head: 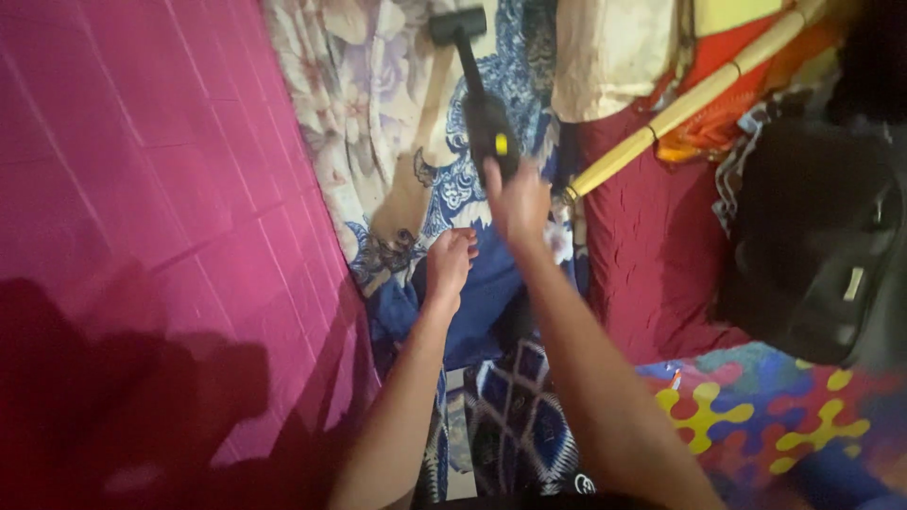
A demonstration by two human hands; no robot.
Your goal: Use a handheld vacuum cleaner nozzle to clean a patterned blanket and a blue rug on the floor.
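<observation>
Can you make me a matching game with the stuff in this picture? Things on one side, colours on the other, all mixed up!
Things:
1. Tool in the right hand
2. Long pole
3. Big bedsheet
4. Puzzle-shape mat

Colours:
A. Pink
B. Pale yellow
C. Many colours, with yellow shapes
D. Black with a small yellow spot

Pairs: 1-D, the tool is black with a yellow spot; 2-B; 3-A; 4-C.
</observation>
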